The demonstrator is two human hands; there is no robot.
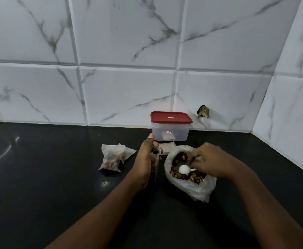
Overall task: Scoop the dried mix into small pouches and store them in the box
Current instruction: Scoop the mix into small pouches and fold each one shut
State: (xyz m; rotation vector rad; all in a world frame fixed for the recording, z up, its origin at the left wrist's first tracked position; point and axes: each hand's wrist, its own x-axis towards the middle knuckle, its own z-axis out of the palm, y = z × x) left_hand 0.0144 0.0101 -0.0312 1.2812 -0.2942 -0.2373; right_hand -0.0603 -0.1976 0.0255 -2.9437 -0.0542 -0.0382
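Item: left hand (144, 159) grips a small open pouch (156, 156), held upright just beside the bag (192, 188) of dried mix (180, 157).
Right hand (209, 162) pinches the white spoon (184, 169), its bowl on the mix.
Risks, as we judge them: the limp pouch mouth could fold and spill a scoop. The box (170, 134) behind has its red lid on.
Filled pouches (114, 157) lie to the left.
Glossy black counter (48, 168); white marbled wall tiles (129, 90), one chipped.
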